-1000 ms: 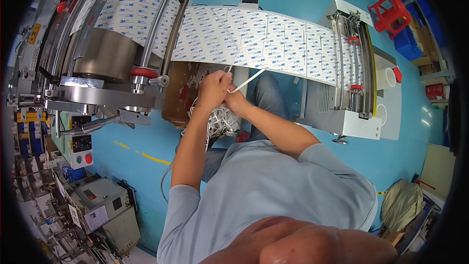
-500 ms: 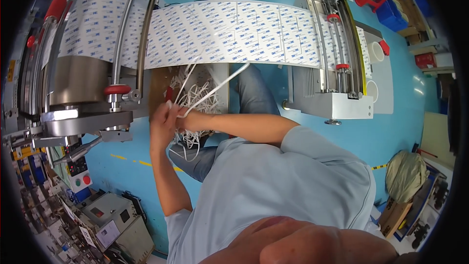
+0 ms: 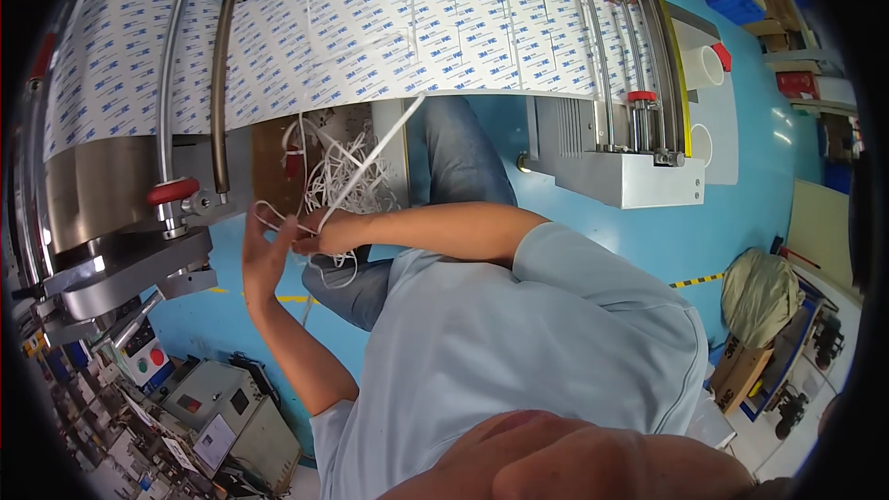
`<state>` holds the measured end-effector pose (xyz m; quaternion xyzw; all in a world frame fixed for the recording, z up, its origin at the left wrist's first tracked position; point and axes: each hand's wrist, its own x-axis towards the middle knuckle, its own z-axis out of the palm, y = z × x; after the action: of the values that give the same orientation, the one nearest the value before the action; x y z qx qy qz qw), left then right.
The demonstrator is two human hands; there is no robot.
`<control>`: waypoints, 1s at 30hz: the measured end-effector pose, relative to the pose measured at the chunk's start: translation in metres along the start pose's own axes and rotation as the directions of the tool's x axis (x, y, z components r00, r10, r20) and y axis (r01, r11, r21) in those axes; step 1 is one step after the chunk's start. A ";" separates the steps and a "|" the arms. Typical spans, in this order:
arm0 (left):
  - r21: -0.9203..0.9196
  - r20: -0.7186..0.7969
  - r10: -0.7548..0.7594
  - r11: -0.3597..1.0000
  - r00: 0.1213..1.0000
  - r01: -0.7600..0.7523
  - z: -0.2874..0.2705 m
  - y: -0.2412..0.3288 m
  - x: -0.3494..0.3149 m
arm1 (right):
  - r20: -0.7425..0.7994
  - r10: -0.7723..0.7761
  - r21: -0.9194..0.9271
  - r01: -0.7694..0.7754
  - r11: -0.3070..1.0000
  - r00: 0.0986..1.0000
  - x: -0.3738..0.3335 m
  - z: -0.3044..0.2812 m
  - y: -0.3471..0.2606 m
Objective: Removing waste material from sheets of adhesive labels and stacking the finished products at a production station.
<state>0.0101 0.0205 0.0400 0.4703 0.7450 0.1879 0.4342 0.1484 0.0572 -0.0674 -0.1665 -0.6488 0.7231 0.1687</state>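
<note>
A long white strip point(image 3: 375, 159) runs slantwise down from the near edge of a wide white web with blue print point(image 3: 361, 42) to my right hand point(image 3: 329, 231). The fingers of that hand are closed round it. Just to the left is my left hand point(image 3: 266, 255), thumb and forefinger spread, with a thin loop of the strip hooked about them. Behind the hands, a tangled heap of white strips point(image 3: 347, 181) lies in a brown open box point(image 3: 269, 162), and some strands hang over my leg. Thin lines cross the web's surface.
A large metal roller point(image 3: 102, 185) with bars and red collars point(image 3: 173, 192) stands at left. The web stretches to a second roller unit point(image 3: 611, 176) at right. White tubes point(image 3: 704, 65) sit beyond it. A grey cabinet point(image 3: 218, 398) stands low at left.
My left hand has moved left and apart from the right one, its fingers spreading with a loop about them. My whole view has shifted, so the machine sits higher and further left.
</note>
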 end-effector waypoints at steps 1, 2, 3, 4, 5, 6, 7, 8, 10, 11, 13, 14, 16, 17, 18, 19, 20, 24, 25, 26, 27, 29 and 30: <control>0.075 -0.133 -0.012 0.997 0.991 0.022 0.009 0.011 0.006 | -0.019 -0.047 -0.024 0.046 0.999 0.999 0.001 -0.003 0.007; 0.131 -0.223 0.025 0.991 0.975 0.005 0.019 0.024 0.008 | -0.038 -0.093 -0.049 0.091 0.995 0.995 0.000 -0.007 0.014; 0.127 -0.210 0.014 0.992 0.978 0.013 0.027 0.032 0.014 | -0.019 -0.053 -0.038 0.052 0.998 0.998 -0.005 -0.015 0.004; 0.154 -0.205 0.093 0.986 0.974 -0.062 0.035 0.041 0.021 | -0.022 -0.097 -0.041 0.097 0.994 0.995 -0.003 -0.017 0.015; 0.181 -0.197 0.172 0.974 0.965 -0.137 0.045 0.046 0.030 | -0.026 -0.142 -0.044 0.140 0.989 0.990 0.004 -0.015 0.032; 0.021 -0.148 0.176 0.984 0.973 -0.175 0.056 0.048 0.038 | 0.026 -0.190 -0.096 0.191 0.977 0.982 0.014 -0.015 0.038; 0.021 -0.145 0.164 0.987 0.976 -0.162 0.065 0.047 0.045 | 0.028 -0.184 -0.084 0.186 0.979 0.983 0.015 -0.016 0.046; 0.000 -0.104 0.119 0.993 0.987 -0.120 0.072 0.046 0.053 | 0.001 -0.263 -0.009 0.263 0.965 0.965 0.016 -0.016 0.054; -0.059 -0.043 0.061 0.996 0.997 -0.064 0.087 0.059 0.069 | -0.077 -0.374 0.194 0.382 0.904 0.924 0.023 -0.018 0.069; -0.057 -0.036 0.053 0.997 0.998 -0.055 0.089 0.057 0.078 | -0.082 -0.369 0.201 0.378 0.904 0.926 0.029 -0.025 0.078; -0.063 0.003 0.015 0.998 1.000 -0.015 0.091 0.051 0.090 | -0.021 -0.345 0.041 0.346 0.937 0.938 0.038 -0.040 0.088; -0.159 -0.020 0.061 0.985 0.998 -0.064 0.094 0.044 0.094 | -0.181 -0.364 0.307 0.405 0.861 0.913 0.033 -0.045 0.094; -0.186 0.024 0.038 0.982 0.999 -0.033 0.094 0.042 0.099 | -0.186 -0.267 0.484 0.325 0.813 0.946 0.027 -0.079 0.079; -0.217 0.062 0.023 0.976 0.998 -0.009 0.093 0.041 0.102 | -0.056 -0.304 0.396 0.301 0.868 0.951 0.040 -0.079 0.104; -0.213 0.074 0.016 0.977 0.997 0.000 0.091 0.034 0.104 | -0.036 -0.314 0.268 0.312 0.912 0.949 0.039 -0.094 0.094; -0.202 0.094 0.025 0.979 0.995 -0.005 0.091 0.031 0.105 | -0.018 -0.321 0.134 0.320 0.938 0.947 0.036 -0.109 0.083; -0.191 0.113 0.034 0.982 0.993 -0.012 0.090 0.030 0.107 | -0.061 -0.395 0.105 0.399 0.911 0.917 0.040 -0.111 0.091; -0.252 0.179 0.060 0.968 0.982 -0.013 0.088 0.037 0.113 | 0.109 -0.430 0.054 0.427 0.903 0.896 0.049 -0.120 0.103; -0.200 0.193 0.055 0.980 0.980 -0.016 0.085 0.032 0.113 | 0.116 -0.423 -0.003 0.426 0.905 0.899 0.047 -0.127 0.095; -0.188 0.198 0.070 0.982 0.978 -0.032 0.082 0.029 0.114 | 0.108 -0.402 -0.002 0.404 0.915 0.909 0.050 -0.121 0.108; -0.178 0.201 0.082 0.983 0.976 -0.046 0.081 0.029 0.112 | 0.163 -0.289 0.089 0.277 0.957 0.943 0.046 -0.128 0.097; -0.206 0.157 0.071 0.978 0.985 -0.038 0.082 0.033 0.108 | 0.313 -0.004 0.084 -0.023 0.996 0.950 0.034 -0.157 0.062; -0.249 0.095 0.079 0.967 0.992 -0.053 0.082 0.039 0.110 | 0.213 -0.077 0.052 0.067 0.996 0.974 0.036 -0.148 0.095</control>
<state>0.0787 0.1244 -0.0299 0.4466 0.6762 0.2682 0.5210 0.1822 0.1945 -0.1781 -0.0597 -0.6527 0.7444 0.1272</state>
